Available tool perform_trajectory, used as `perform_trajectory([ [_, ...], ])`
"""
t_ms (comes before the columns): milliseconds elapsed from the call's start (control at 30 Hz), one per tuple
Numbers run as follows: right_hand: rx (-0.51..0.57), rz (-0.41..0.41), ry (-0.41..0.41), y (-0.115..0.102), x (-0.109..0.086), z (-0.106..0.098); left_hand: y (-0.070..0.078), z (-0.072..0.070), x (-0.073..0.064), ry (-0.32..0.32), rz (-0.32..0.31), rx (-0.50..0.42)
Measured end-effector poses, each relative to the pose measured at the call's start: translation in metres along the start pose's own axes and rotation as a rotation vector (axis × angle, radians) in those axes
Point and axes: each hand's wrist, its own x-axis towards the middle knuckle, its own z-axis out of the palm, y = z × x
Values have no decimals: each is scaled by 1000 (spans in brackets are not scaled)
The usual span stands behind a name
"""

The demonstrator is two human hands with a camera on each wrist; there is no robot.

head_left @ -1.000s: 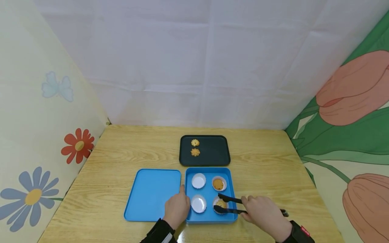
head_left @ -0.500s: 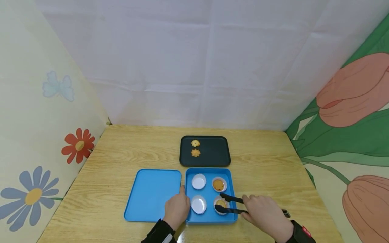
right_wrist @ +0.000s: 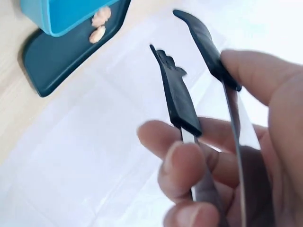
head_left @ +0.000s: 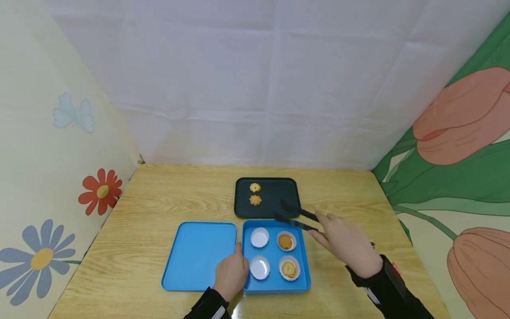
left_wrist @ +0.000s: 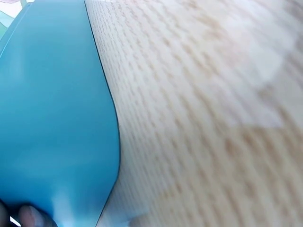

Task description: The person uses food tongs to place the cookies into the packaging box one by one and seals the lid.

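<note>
My right hand point(head_left: 346, 241) holds a pair of black-tipped tongs point(head_left: 308, 215), seen close up in the right wrist view with metal arms. The tongs' two tips stand apart, nothing between them, over the black tray's near right part. Beside the left wall of the blue box point(head_left: 275, 287) rests my left hand point(head_left: 232, 272), index finger straight along that side. Inside the box, the two right paper cups each hold a cookie, one browner point(head_left: 285, 242) at the back and one paler point(head_left: 288, 269) in front. The two left paper cups point(head_left: 260, 238) hold nothing.
Two flower-shaped cookies point(head_left: 255, 200) lie on the left part of the black tray point(head_left: 267, 213), behind the box. A flat blue lid point(head_left: 199, 257) lies left of the box. The wooden table point(head_left: 183, 190) runs back to a white cloth point(head_left: 223, 88).
My right hand has lifted the tongs from the front right cup and moved them away from me, toward the black tray. That cup's cookie stays in it. My left hand has stayed put.
</note>
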Motion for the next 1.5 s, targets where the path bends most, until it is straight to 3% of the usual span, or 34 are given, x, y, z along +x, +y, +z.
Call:
perform_trajectory([
  [200,37,-15,63,10,59,26,-1,-1,0,-1,-13,-2],
  [433,-19,-119,-8,17,115,54,2,0,-1,-24,-24,-6],
  [567,-51,-126,-70,17,140,64,3,-1,-1,-24,-31,-6],
  [833,-100,-157,-96,11,167,80,5,0,-2,-44,-50,-18],
  [1133,-71,-107,-178,12,184,92,5,-1,-4,-33,-28,-27],
  [1233,-30,-108,-175,26,201,125,5,-2,-4,-31,-27,-22],
  [1300,-34,-114,-171,42,218,163,5,-2,-4,-25,-24,-17],
  [1400,-78,-164,-43,68,239,226,5,-3,-5,-19,-20,-24],
  [1433,-70,-137,-93,66,241,227,5,-4,-5,-18,-19,-23],
  [1500,-96,-155,-46,62,238,225,5,-4,-6,-19,-20,-25],
])
